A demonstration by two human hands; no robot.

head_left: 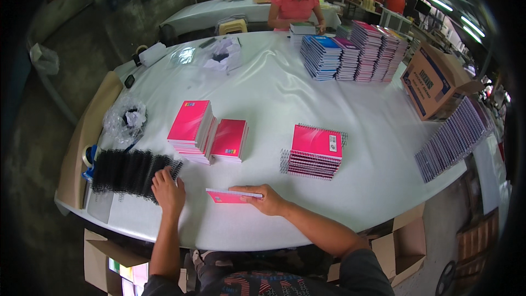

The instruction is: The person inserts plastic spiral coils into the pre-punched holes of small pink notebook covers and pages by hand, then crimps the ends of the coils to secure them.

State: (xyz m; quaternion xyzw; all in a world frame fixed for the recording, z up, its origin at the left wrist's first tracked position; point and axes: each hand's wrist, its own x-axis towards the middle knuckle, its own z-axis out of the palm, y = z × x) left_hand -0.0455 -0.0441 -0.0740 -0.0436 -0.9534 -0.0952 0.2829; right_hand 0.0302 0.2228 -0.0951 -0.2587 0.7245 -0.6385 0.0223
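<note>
My right hand (268, 200) grips a thin pink notebook (226, 196) by its right end, its page edges tipped up and no coil showing on it. At the right end of a row of black wire binding coils (123, 170), the fingers of my left hand (169, 187) close on a coil; the fingertips are partly hidden. Beyond my hands rise two stacks of pink notebooks without coils, a taller stack (189, 123) and a lower stack (229, 138). To their right sits a pile of spiral-bound pink notebooks (315, 145), coils sticking out at both sides.
Crumpled plastic wrap (127, 118) lies behind the coils. Several stacks of spiral notebooks (356, 55), a cardboard box (435, 85) and a leaning notebook row (452, 140) occupy the right side. Across the white-covered table (263, 93), a person in a pink shirt (296, 8) handles notebooks. Open cartons (408, 244) stand below.
</note>
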